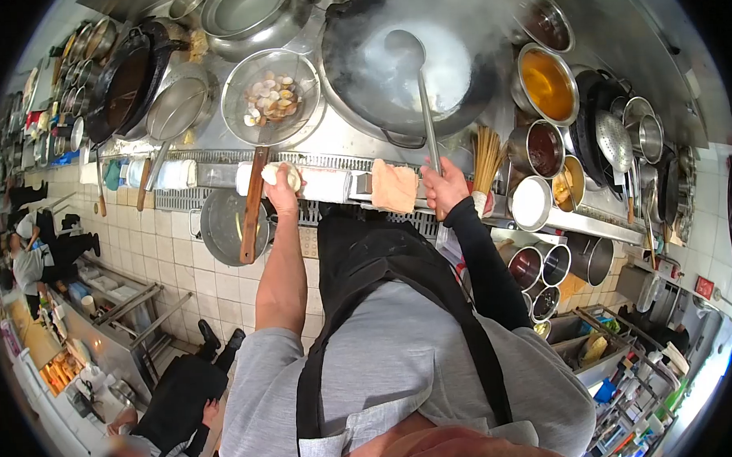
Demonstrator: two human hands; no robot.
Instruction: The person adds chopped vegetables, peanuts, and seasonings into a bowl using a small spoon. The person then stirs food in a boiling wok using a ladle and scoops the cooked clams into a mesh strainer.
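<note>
My right hand [446, 188] is closed on the handle of a long ladle [428, 115], whose bowl rests in whitish, steaming liquid [449, 70] inside a large black wok [352, 90]. My left hand [283, 190] is closed around a pale cloth [272, 177] at the counter's front edge. Beside that hand runs the wooden handle [255, 205] of a strainer [233, 91] holding clams [272, 98]. An orange cloth [394, 185] lies between my hands, and a bamboo brush [487, 159] stands right of my right hand.
Sauce pots, one with orange liquid [548, 86], line the right side. A white container [532, 203] stands near the edge. A pan [233, 226] hangs low at the left. Another person [186, 400] is at the lower left, with more people farther left.
</note>
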